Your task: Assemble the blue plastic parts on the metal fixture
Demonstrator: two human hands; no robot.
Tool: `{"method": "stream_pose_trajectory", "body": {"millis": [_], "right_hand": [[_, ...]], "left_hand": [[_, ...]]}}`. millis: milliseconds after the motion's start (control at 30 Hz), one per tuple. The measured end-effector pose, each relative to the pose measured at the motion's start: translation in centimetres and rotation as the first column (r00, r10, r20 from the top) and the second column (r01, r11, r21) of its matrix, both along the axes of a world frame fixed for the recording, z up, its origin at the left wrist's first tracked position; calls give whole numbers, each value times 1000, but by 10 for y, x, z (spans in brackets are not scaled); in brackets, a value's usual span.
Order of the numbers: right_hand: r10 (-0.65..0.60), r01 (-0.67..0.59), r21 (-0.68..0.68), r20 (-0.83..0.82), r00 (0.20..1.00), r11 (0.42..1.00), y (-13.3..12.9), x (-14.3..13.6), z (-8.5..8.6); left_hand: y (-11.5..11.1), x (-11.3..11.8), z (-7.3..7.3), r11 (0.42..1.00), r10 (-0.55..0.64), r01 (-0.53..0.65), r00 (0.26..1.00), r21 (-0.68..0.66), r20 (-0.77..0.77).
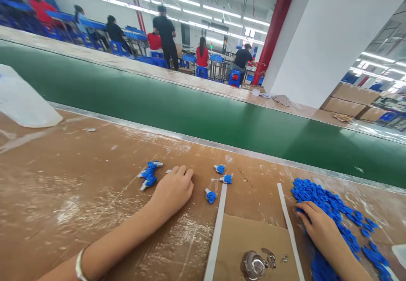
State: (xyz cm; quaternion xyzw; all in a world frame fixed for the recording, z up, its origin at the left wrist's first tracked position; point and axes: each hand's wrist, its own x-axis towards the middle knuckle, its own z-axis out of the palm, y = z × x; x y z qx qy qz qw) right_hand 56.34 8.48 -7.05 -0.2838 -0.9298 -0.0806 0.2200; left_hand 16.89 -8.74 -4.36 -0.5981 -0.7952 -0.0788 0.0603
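My left hand (176,186) rests on the brown table, its fingers curled down over a small pale piece (169,171) that shows only in part at the fingertips. To its left lies a small cluster of blue pieces with white tabs (149,174). Three more such pieces, one of them here (210,196), lie to its right. My right hand (312,217) touches the left edge of a large pile of blue pieces (330,200), thumb and fingers bent towards each other. Whatever is between its fingertips is too small to make out.
Two white strips (217,234) flank a cardboard sheet (234,230) with a clear round dish (253,265) and small shiny bits. A green conveyor belt (190,107) runs beyond the table. A white container (27,103) stands at left. Several people sit or stand in the background.
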Motion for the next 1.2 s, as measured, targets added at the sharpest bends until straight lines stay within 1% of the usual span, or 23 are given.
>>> {"method": "stream_pose_trajectory", "body": {"millis": [33, 67, 100, 133, 200, 267, 300, 333, 400, 533, 633, 700, 767, 833, 867, 900, 933, 967, 1033, 1100, 1133, 1167, 1200], "right_hand": [[6, -6, 0, -2, 1000, 1000, 1, -1, -4], [10, -10, 13, 0, 1000, 1000, 1, -1, -7], [12, -12, 41, 7, 1000, 999, 1, -1, -9], [12, -13, 75, 17, 1000, 997, 1, 0, -11], [0, -7, 155, 43, 999, 988, -1, 2, -13], [14, -42, 242, 114, 993, 969, -4, 5, -14], [32, -76, 276, 163, 986, 958, -6, 7, -13], [49, -115, 309, 214, 976, 944, -8, 8, -12], [80, -186, 373, 282, 956, 909, -14, 10, -9], [104, -226, 449, 281, 954, 864, -32, 7, -1], [131, -258, 456, 292, 947, 852, -42, 4, 1], [122, -247, 444, 292, 949, 861, -43, 5, -3], [118, -214, 392, 254, 960, 895, -37, 9, -8], [126, -176, 293, 183, 975, 940, -28, 14, -12], [122, -152, 234, 138, 983, 960, -24, 16, -13], [108, -123, 176, 91, 990, 977, -22, 17, -12], [88, -93, 119, 49, 995, 988, -22, 16, -9], [71, -71, 67, 8, 997, 995, -24, 14, -5], [59, -62, -51, -67, 996, 997, -37, 5, 7], [111, -134, -192, -122, 986, 972, -57, -10, 21], [162, -197, -252, -151, 975, 947, -68, -18, 27], [229, -275, -291, -180, 956, 916, -79, -26, 32], [298, -351, -309, -207, 932, 884, -88, -34, 34]], "left_hand": [[0, 0, 0, 999, 21, -25, 995, -45, -95], [0, 2, -1, 998, 30, -39, 989, -54, -148], [-1, 4, -1, 999, 22, -27, 987, -29, -162], [-2, 6, -2, 1000, -18, 20, 990, 14, -140], [-4, 12, -4, 975, -201, 201, 979, 98, -17], [-7, 17, -7, 905, -417, 395, 898, 159, 142], [-8, 19, -7, 867, -495, 467, 843, 173, 210], [-10, 21, -8, 841, -541, 512, 800, 176, 260], [-11, 25, -9, 825, -563, 544, 765, 154, 314], [-10, 26, -11, 854, -513, 509, 790, 107, 336], [-9, 25, -14, 855, -512, 508, 797, 102, 322], [-9, 25, -17, 847, -527, 518, 792, 118, 309], [-10, 25, -18, 844, -534, 516, 778, 147, 330], [-11, 27, -18, 851, -522, 487, 737, 197, 429], [-11, 29, -16, 859, -505, 462, 694, 222, 513], [-12, 32, -14, 871, -479, 427, 632, 241, 610], [-12, 35, -12, 888, -440, 386, 551, 251, 709], [-13, 38, -10, 905, -395, 342, 452, 253, 800], [-14, 46, -7, 933, -306, 262, 219, 247, 926], [-16, 54, -6, 950, -239, 203, -14, 237, 971], [-17, 58, -7, 955, -212, 187, -111, 230, 971], [-18, 61, -8, 958, -186, 181, -187, 220, 965], [-19, 64, -9, 961, -159, 185, -244, 207, 957]]}}
